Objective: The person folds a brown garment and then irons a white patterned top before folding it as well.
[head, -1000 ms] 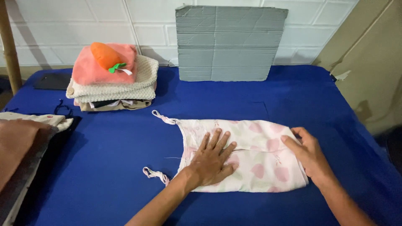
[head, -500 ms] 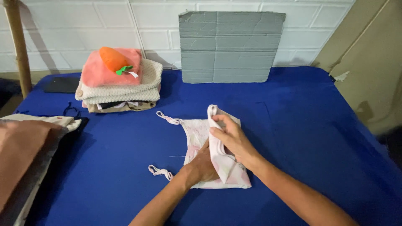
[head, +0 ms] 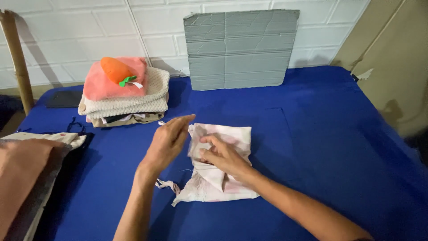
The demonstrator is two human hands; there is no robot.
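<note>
Since half a second ago the left hand [head: 167, 142] has lifted off the garment and now hovers just beside its left edge, fingers loosely spread and holding nothing. On the blue table [head: 339, 147] the pink-and-white folded garment [head: 218, 178] lies near the middle. Pressing down on its upper part, the right hand [head: 223, 155] has its fingers curled into the cloth. At the back left sits a stack of folded towels [head: 127, 100], topped by a small orange carrot toy [head: 115, 70].
</note>
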